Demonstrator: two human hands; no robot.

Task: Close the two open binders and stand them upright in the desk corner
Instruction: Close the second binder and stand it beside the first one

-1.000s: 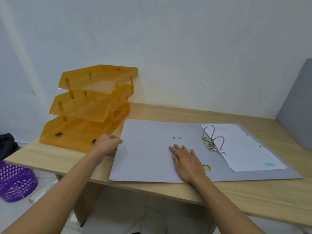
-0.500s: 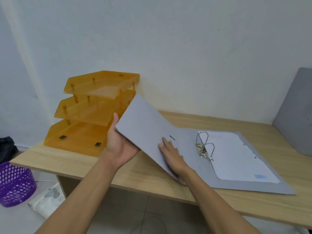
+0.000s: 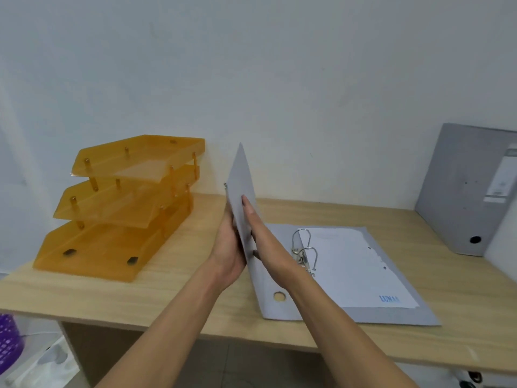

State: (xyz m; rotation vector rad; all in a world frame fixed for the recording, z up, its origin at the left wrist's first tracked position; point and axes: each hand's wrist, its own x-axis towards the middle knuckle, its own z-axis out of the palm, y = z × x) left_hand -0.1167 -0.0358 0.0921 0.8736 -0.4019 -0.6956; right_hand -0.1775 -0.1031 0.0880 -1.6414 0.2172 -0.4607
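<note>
A grey lever-arch binder point(image 3: 391, 317) lies open on the wooden desk point(image 3: 195, 289). White punched paper point(image 3: 349, 264) rests on its back cover, beside the metal rings point(image 3: 303, 247). Its front cover point(image 3: 240, 175) is raised almost vertical. My left hand point(image 3: 228, 247) grips that cover from its outer, left side. My right hand point(image 3: 265, 236) lies flat against the cover's inner face with the fingers stretched upward. A second grey binder point(image 3: 461, 191) stands closed and upright in the right desk corner, leaning on the wall.
A stack of three orange letter trays point(image 3: 120, 208) fills the left of the desk against the wall. A purple mesh basket point(image 3: 7, 340) sits on the floor at the lower left. The desk's front edge runs just below the open binder.
The front cover went from flat on the desk to nearly vertical, swung up by my left hand. My right hand rose with it along the inner face.
</note>
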